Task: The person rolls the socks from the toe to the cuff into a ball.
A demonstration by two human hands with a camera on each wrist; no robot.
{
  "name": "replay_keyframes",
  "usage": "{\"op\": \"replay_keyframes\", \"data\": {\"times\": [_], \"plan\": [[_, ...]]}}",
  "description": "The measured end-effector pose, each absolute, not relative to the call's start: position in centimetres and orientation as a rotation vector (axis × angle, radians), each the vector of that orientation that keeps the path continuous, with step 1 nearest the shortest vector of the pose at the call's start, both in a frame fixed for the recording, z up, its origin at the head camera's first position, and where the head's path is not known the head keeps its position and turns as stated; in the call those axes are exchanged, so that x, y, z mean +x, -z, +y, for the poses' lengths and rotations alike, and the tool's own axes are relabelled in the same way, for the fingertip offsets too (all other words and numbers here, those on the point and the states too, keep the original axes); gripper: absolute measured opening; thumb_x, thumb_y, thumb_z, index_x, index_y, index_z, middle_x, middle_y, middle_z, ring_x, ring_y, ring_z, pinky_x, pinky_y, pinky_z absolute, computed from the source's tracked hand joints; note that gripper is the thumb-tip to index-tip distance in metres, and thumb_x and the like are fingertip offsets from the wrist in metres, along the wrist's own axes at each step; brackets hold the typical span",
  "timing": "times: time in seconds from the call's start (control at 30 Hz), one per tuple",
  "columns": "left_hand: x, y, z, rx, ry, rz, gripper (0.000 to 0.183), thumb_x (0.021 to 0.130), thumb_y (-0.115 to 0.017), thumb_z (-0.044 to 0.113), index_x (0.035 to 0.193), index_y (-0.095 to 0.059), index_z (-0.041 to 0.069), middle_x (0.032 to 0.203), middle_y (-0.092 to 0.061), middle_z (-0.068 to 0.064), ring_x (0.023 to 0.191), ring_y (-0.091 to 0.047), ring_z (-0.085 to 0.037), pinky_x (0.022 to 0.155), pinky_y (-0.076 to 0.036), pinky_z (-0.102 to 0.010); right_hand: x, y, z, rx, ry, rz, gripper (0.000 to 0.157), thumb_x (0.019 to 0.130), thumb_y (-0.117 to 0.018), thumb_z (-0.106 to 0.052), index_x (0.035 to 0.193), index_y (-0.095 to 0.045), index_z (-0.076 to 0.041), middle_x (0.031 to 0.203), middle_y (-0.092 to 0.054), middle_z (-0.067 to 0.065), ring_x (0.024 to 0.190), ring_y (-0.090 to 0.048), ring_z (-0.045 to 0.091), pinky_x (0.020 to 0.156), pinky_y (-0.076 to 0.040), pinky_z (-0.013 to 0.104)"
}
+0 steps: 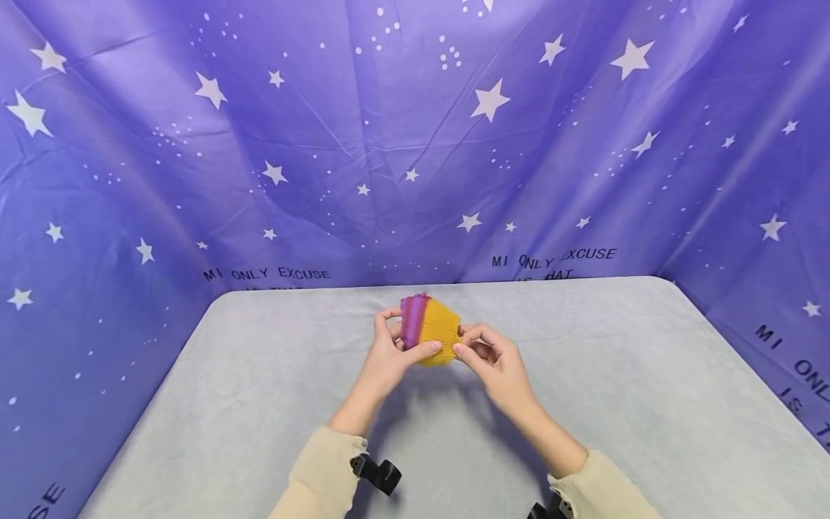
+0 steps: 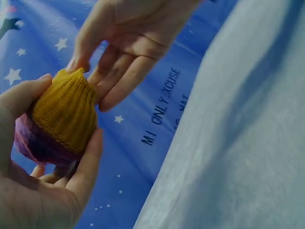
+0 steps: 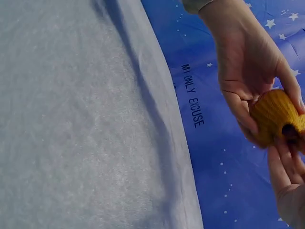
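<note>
Above the table, both hands hold a small knitted piece (image 1: 441,324), ribbed mustard yellow on one side and purple with magenta stripes on the other. My left hand (image 1: 387,353) grips the purple end, its thumb laid across the yellow ribbing. At the yellow edge, the thumb and fingers of my right hand (image 1: 502,366) pinch the knit. Seen from the left wrist, the yellow part (image 2: 66,109) is gathered toward the pinched edge. A dark round opening shows in the yellow end (image 3: 274,117) in the right wrist view, beside the right fingertips.
A grey cloth-covered table (image 1: 259,382) spreads beneath the hands. Behind and at both sides hangs a purple-blue curtain (image 1: 389,144) with white stars and printed lettering. A black camera mount (image 1: 379,474) sits on the left cuff, and another on the right (image 1: 551,508).
</note>
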State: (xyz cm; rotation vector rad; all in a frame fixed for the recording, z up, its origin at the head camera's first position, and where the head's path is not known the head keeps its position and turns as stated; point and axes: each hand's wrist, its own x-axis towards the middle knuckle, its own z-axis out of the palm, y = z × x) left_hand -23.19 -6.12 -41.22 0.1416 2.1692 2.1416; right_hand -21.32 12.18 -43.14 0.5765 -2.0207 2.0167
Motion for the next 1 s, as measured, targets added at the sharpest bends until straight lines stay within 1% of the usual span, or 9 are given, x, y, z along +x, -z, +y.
{"op": "replay_keyframes", "data": {"times": [0.13, 0.23, 0.33, 0.43, 0.5, 0.6, 0.77, 0.9, 1.0], "plan": [[-23.1, 41.1, -6.4, 0.111, -2.154, 2.083, 0.066, 0.082, -0.076, 0.013, 0.138, -0.040, 0.009, 0.117, -0.062, -0.017, 0.092, -0.064, -0.015, 0.080, -0.055, -0.026, -21.0, 43.2, 12.2, 0.578, -2.080, -1.946, 0.012, 0.094, -0.058, 0.006, 0.087, -0.053, 0.014, 0.110, -0.060, 0.011, 0.095, -0.069, 0.005, 0.080, -0.061, 0.026], [-22.9, 41.3, -6.6, 0.190, -2.092, 2.122, 0.058, 0.084, -0.075, 0.016, 0.136, -0.050, 0.007, 0.116, -0.065, -0.017, 0.092, -0.064, -0.015, 0.080, -0.055, -0.027, -20.8, 43.7, 12.1, 0.539, -2.085, -1.963, 0.011, 0.094, -0.060, 0.006, 0.088, -0.054, 0.012, 0.106, -0.059, 0.006, 0.093, -0.068, 0.006, 0.080, -0.061, 0.027], [-22.7, 41.8, -6.6, 0.264, -2.006, 2.253, 0.056, 0.084, -0.077, 0.021, 0.133, -0.055, 0.005, 0.112, -0.068, -0.017, 0.090, -0.064, -0.014, 0.079, -0.056, -0.027, -20.9, 44.2, 12.0, 0.483, -2.134, -2.013, 0.014, 0.093, -0.063, 0.003, 0.101, -0.054, 0.011, 0.105, -0.057, 0.003, 0.090, -0.068, 0.005, 0.079, -0.061, 0.027], [-22.5, 42.4, -6.2, 0.288, -1.909, 2.405, 0.056, 0.082, -0.080, 0.025, 0.129, -0.057, 0.005, 0.109, -0.069, -0.015, 0.091, -0.062, -0.014, 0.078, -0.055, -0.028, -21.3, 44.5, 11.9, 0.415, -2.197, -2.058, 0.022, 0.094, -0.062, 0.001, 0.111, -0.052, 0.012, 0.101, -0.057, 0.004, 0.083, -0.068, 0.006, 0.076, -0.062, 0.028], [-22.5, 42.7, -6.0, 0.278, -1.849, 2.492, 0.056, 0.080, -0.082, 0.029, 0.125, -0.059, 0.005, 0.108, -0.069, -0.013, 0.091, -0.061, -0.014, 0.077, -0.054, -0.028, -21.6, 44.5, 11.8, 0.350, -2.191, -2.102, 0.020, 0.095, -0.062, -0.001, 0.109, -0.054, 0.011, 0.098, -0.059, 0.005, 0.080, -0.067, 0.005, 0.074, -0.061, 0.027], [-23.2, 42.8, -5.5, 0.237, -1.802, 2.578, 0.056, 0.078, -0.084, 0.033, 0.121, -0.060, 0.005, 0.107, -0.069, -0.012, 0.089, -0.061, -0.015, 0.074, -0.053, -0.028, -22.4, 44.2, 11.7, 0.261, -2.146, -2.154, 0.014, 0.097, -0.059, -0.002, 0.100, -0.056, 0.011, 0.095, -0.061, 0.010, 0.078, -0.065, 0.004, 0.073, -0.061, 0.024], [-25.2, 43.0, -4.7, 0.133, -1.824, 2.582, 0.056, 0.079, -0.083, 0.036, 0.121, -0.062, 0.004, 0.108, -0.070, -0.014, 0.084, -0.063, -0.016, 0.067, -0.055, -0.026, -24.4, 43.6, 12.0, 0.121, -2.100, -2.200, 0.011, 0.100, -0.055, -0.003, 0.102, -0.053, 0.007, 0.101, -0.064, 0.019, 0.073, -0.065, 0.003, 0.066, -0.060, 0.023], [-26.8, 43.6, -4.3, 0.069, -1.818, 2.542, 0.055, 0.082, -0.080, 0.037, 0.121, -0.061, 0.002, 0.107, -0.070, -0.016, 0.082, -0.063, -0.015, 0.065, -0.054, -0.025, -26.2, 43.9, 12.5, 0.063, -2.071, -2.242, 0.010, 0.100, -0.054, -0.002, 0.102, -0.051, 0.007, 0.088, -0.066, 0.012, 0.066, -0.062, 0.004, 0.061, -0.059, 0.024], [-27.6, 44.1, -4.1, 0.040, -1.768, 2.523, 0.056, 0.084, -0.078, 0.037, 0.121, -0.059, -0.001, 0.104, -0.070, -0.018, 0.075, -0.064, -0.015, 0.063, -0.057, -0.029, -27.4, 44.5, 12.8, 0.040, -2.091, -2.271, 0.009, 0.099, -0.055, -0.001, 0.100, -0.051, 0.007, 0.076, -0.063, 0.003, 0.062, -0.059, 0.005, 0.059, -0.057, 0.023]]}}
